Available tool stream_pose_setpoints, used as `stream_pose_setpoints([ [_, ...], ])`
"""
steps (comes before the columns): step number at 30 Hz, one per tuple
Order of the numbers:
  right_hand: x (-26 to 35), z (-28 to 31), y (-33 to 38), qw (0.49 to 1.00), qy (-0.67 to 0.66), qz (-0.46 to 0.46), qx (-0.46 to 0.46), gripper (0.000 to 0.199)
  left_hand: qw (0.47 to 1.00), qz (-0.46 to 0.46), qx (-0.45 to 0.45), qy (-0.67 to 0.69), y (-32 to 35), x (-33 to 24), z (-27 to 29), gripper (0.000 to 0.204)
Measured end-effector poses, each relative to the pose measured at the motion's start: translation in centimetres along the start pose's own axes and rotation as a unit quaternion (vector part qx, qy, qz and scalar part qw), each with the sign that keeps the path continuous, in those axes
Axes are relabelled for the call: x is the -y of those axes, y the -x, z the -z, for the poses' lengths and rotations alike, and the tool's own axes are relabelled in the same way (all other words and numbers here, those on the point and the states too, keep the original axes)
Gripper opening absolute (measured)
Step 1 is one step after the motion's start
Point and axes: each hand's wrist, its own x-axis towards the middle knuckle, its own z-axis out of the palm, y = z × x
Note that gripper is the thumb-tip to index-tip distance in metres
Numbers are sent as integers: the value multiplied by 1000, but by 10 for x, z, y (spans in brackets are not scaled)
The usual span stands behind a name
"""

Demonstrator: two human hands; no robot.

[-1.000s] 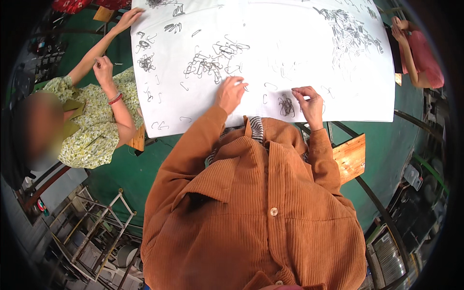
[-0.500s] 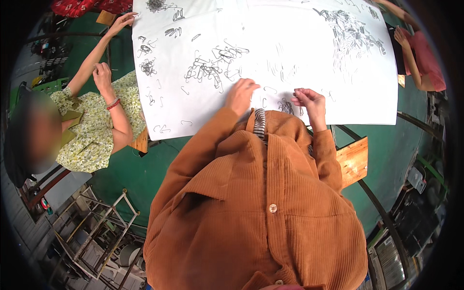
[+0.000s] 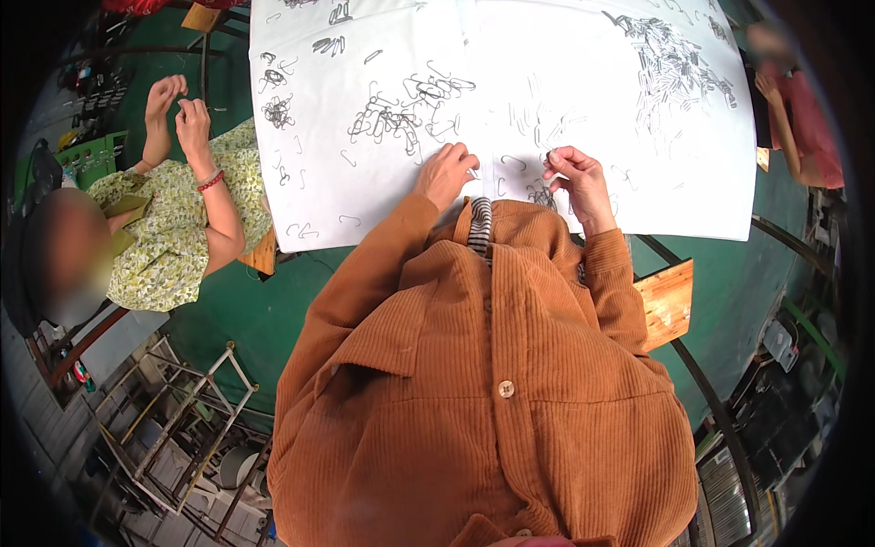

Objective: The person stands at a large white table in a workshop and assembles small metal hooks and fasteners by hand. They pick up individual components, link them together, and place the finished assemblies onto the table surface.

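Observation:
A white sheet (image 3: 365, 210) covers the table before me, scattered with thin dark hook-shaped wire pieces. My left hand (image 3: 444, 173) rests low over the sheet, fingers curled and pinched around a small piece I cannot make out. To its right, my right hand (image 3: 583, 187) is raised slightly, thumb and fingertips pressed together on something too small to name. Between the hands lie a loose wire hook (image 3: 513, 162) and, partly hidden beside my right hand, a small dark cluster of hooks (image 3: 540, 194). A larger tangle of hooks (image 3: 387, 123) lies beyond my left hand.
A heap of short straight metal pieces (image 3: 674, 68) spreads at the far right. Small hook clusters (image 3: 278, 111) line the left side. One person in a patterned top (image 3: 164, 264) sits left, hands together; another in pink (image 3: 807, 128) is at right. A wooden stool (image 3: 665, 305) stands below the table edge.
My left fingers have curled in more, and my right hand has shifted slightly left and upward. The person at left has drawn one hand off the sheet's edge to meet the other.

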Motion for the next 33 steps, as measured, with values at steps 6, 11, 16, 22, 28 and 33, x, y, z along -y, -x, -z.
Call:
stream_pose_setpoints([
  [6, -1, -28, -4, 996, 89, 0, 11, 12, 994, 103, 11, 22, 4, 4, -9, 17],
  [11, -8, -51, -13, 982, 183, 6, 44, 13, 912, 245, -6, 329, 2, -2, -10, 21],
  [16, -14, -59, -13, 978, 204, 13, 40, 15, 734, 313, -39, 602, 0, -41, 23, 22],
  [22, -16, -56, -14, 981, 191, 33, 19, 15, 791, 271, -37, 547, 2, -53, 22, 19],
  [28, -17, -55, -14, 975, 215, 52, 17, 15, 815, 306, -95, 484, 1, -60, 25, 19],
  [33, -14, -56, -15, 977, 206, 59, 22, 15, 867, 275, -81, 408, 1, -60, 19, 16],
])
